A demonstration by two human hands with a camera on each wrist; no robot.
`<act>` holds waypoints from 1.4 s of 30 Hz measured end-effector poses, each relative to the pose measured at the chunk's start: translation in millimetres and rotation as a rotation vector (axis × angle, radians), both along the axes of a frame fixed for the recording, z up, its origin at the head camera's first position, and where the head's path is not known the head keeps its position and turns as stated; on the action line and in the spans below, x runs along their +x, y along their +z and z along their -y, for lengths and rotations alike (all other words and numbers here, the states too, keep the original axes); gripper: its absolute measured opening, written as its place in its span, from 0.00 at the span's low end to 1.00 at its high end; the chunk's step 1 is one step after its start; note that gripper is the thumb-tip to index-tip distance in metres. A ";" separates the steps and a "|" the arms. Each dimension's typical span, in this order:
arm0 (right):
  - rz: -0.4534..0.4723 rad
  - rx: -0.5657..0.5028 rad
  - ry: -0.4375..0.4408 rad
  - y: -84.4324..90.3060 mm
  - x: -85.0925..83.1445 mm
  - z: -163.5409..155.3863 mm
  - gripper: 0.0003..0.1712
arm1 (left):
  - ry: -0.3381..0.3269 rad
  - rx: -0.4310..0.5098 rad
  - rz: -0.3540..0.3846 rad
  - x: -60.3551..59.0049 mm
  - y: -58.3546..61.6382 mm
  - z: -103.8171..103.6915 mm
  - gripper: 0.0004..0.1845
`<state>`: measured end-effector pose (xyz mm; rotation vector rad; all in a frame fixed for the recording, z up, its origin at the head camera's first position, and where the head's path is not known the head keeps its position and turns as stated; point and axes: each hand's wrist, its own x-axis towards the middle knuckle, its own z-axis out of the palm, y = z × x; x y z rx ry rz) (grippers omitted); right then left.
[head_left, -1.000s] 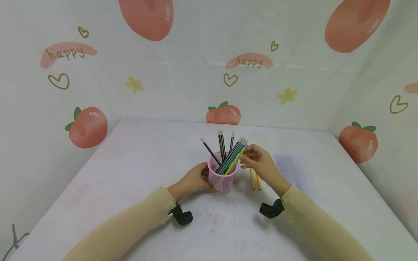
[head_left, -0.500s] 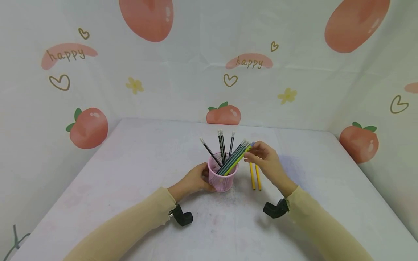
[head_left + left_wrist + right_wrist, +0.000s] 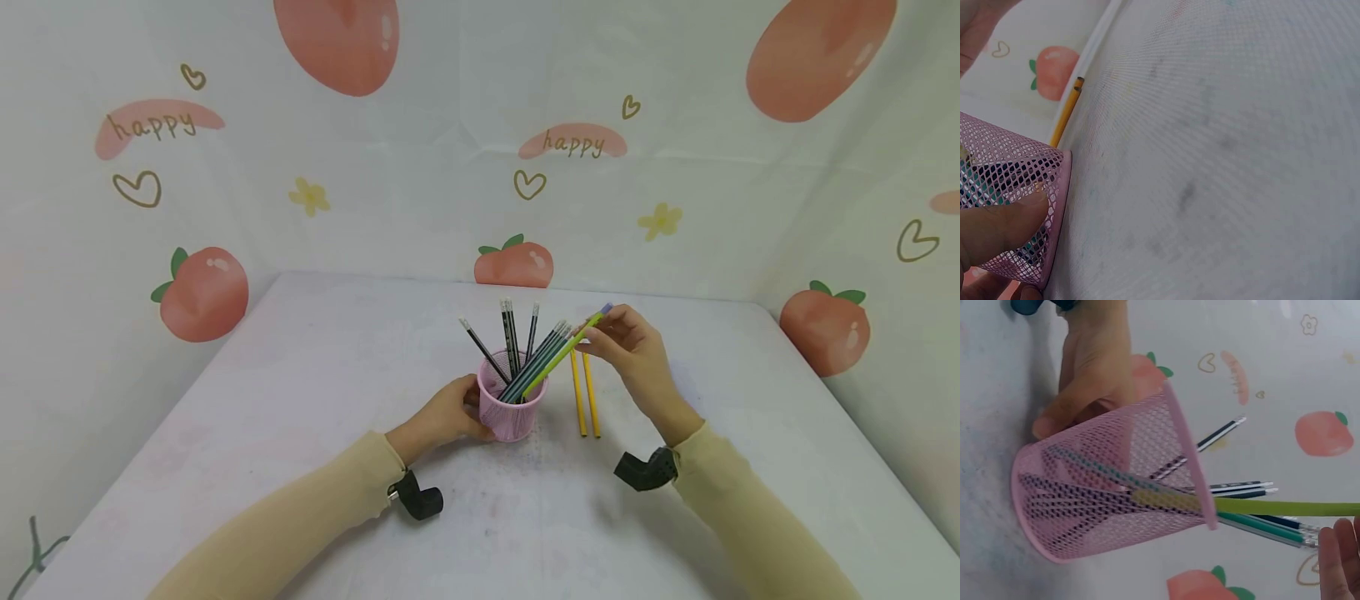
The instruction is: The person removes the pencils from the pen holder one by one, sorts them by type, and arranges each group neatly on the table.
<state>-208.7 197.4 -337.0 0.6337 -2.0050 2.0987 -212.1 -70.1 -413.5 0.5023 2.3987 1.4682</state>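
Note:
A pink mesh pen cup (image 3: pixel 512 422) stands on the table, and my left hand (image 3: pixel 442 414) grips its left side, thumb low on the mesh in the left wrist view. Several dark pencils (image 3: pixel 482 343) with white eraser ends lean in it, some greenish ones (image 3: pixel 1266 529) among them. My right hand (image 3: pixel 637 354), up and to the right of the cup, pinches a slim lime-green stick (image 3: pixel 557 360) with a purple end. Its lower end is still inside the cup, visible through the mesh in the right wrist view. I cannot tell exactly what kind of stick it is.
Two yellow pencils (image 3: pixel 592 398) lie side by side on the table just right of the cup. A white backdrop printed with peaches (image 3: pixel 513 265) rises behind the pale tabletop (image 3: pixel 337 350). Black camera mounts (image 3: pixel 647 469) jut from both wrists.
My right hand has moved up and to the right, drawing the lime-green stick partway out of the cup. More of the yellow pencils shows. The left hand and the cup have stayed in place.

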 end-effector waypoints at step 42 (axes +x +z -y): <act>0.051 -0.188 -0.157 10.7 -36.4 -48.9 0.12 | -0.005 0.022 0.000 -1.5 -2.0 0.6 0.38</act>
